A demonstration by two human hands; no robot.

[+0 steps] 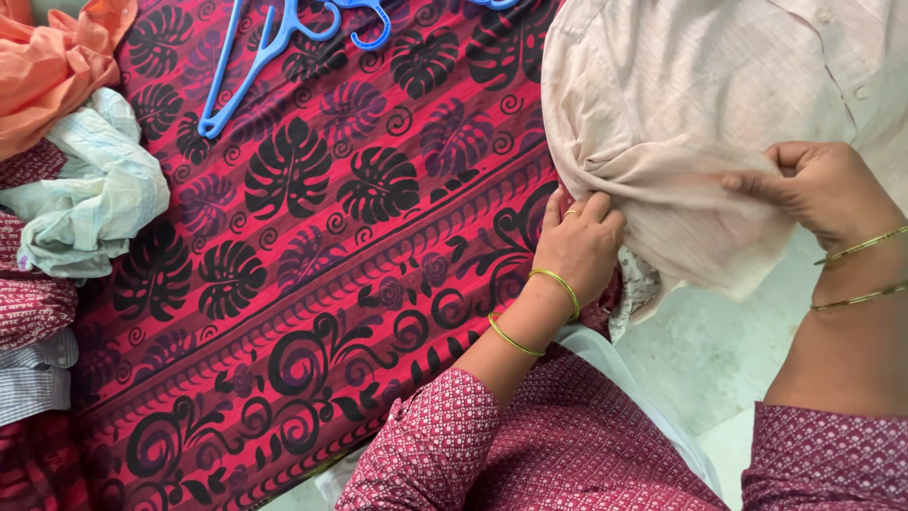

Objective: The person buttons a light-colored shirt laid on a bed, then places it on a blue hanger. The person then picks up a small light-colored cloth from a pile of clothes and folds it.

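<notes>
Head view: the pale beige shirt [681, 104] lies at about two o'clock, over the right edge of the bed's red and black leaf-print sheet [312, 246]. The left hand [579, 248] is closed on a gathered bunch of its cloth, and the right hand [825, 194] pinches a fold further right. Keeping both grips taut and level should let the fold form flat; the blue hangers [274, 43] lie at eleven o'clock, well apart.

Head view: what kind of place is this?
Likely a home bedroom, laundry being sorted: red-and-black leaf-print bed sheet, blue plastic hangers, heap of crumpled clothes, and both hands gripping a beige buttoned shirt.
</notes>
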